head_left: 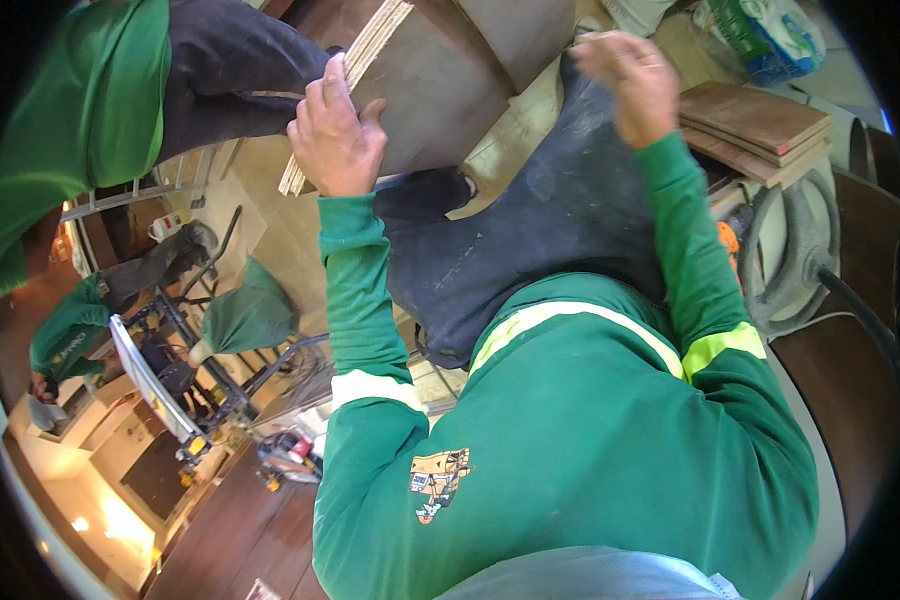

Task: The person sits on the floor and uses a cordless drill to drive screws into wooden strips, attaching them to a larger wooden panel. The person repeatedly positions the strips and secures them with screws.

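Observation:
My left hand (pixel 338 135) is closed around a bundle of thin, pale wooden strips (pixel 374 42). The strips slant from beside my wrist up past my fingertips, and their middle is hidden behind the hand. My right hand (pixel 630 80) is raised over my dark-trousered leg (pixel 580 190), well apart from the strips. Motion smears its bent fingers, so whether anything is between them does not show. Beyond and between the hands lies a large brown panel (pixel 440 85).
Brown boards (pixel 755 115) are stacked right, above a round grey base (pixel 795 250) with a dark rod. A co-worker's green sleeve (pixel 90 120) is close at upper left; another person (pixel 70 335) bends farther left. A green bag (pixel 255 310) hangs by a metal stand (pixel 205 350).

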`<state>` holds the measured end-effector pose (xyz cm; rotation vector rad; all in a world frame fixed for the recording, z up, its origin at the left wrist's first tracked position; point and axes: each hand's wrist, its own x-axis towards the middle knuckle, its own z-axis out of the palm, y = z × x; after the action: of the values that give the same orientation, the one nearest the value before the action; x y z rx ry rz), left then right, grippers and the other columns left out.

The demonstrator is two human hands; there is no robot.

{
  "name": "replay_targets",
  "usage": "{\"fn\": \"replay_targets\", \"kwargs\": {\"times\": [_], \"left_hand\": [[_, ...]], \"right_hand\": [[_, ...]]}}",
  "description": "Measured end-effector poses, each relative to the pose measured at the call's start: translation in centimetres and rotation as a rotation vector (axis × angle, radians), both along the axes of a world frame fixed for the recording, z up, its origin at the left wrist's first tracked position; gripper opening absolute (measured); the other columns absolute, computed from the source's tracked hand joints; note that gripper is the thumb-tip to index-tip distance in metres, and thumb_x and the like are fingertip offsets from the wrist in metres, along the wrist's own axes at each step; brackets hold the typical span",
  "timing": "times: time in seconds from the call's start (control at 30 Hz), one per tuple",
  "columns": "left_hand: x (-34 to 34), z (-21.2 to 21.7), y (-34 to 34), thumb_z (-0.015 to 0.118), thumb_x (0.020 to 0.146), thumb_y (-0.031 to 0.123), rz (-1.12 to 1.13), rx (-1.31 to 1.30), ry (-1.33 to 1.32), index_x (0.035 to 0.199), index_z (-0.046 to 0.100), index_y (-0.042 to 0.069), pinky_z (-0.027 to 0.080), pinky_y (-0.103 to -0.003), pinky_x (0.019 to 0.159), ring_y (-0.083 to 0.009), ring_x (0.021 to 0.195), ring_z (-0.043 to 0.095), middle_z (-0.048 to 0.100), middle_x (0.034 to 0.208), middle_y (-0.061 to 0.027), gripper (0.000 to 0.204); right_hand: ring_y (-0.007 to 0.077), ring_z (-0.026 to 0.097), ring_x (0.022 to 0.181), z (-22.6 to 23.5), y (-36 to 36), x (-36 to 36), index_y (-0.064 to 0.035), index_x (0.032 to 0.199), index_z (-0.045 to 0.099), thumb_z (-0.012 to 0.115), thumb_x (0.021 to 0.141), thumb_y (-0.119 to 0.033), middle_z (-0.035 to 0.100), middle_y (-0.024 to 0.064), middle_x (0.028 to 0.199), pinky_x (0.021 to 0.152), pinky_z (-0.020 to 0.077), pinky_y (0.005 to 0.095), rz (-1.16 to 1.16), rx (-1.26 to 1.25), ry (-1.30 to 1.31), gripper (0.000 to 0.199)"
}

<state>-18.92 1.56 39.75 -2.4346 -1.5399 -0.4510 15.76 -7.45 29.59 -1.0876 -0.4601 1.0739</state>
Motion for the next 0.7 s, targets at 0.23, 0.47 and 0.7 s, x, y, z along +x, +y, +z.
{"fn": "replay_targets", "kwargs": {"times": [0.23,0.47,0.7], "left_hand": [[-1.6,0.3,-1.1,0.087,0.088,0.031,-0.097,-0.108,-0.070,0.161,0.052,0.019,0.055,-0.053,0.090,-0.0377,0.111,0.071,0.071,0.123,-0.0095,0.082],[-4.6,2.3,-2.0,0.086,0.091,0.030,-0.098,-0.334,-0.087,0.166,0.047,0.020,0.058,-0.054,0.096,-0.0428,0.117,0.071,0.071,0.135,-0.0137,0.085],[-6.8,1.3,-1.7,0.087,0.089,0.027,-0.052,-0.252,-0.128,0.160,0.052,0.015,0.056,-0.051,0.104,-0.0405,0.126,0.069,0.071,0.137,-0.0153,0.079]], "right_hand": [[0.0226,0.080,0.094,3.6,0.3,-16.3,-0.0014,0.116,0.071,0.080,0.103,-0.011,0.077,0.0103,0.105,0.082,0.0647,0.0329,0.291,-0.122,0.243,0.019],[0.0274,0.080,0.102,3.5,0.9,-19.9,0.0025,0.123,0.069,0.075,0.106,-0.009,0.077,0.0154,0.113,0.087,0.0642,0.0378,0.341,-0.156,0.327,0.022],[0.0235,0.080,0.092,2.7,1.0,-21.5,0.0054,0.121,0.076,0.068,0.104,-0.012,0.081,0.0177,0.108,0.084,0.0632,0.0370,0.423,-0.164,-0.293,0.026]]}}
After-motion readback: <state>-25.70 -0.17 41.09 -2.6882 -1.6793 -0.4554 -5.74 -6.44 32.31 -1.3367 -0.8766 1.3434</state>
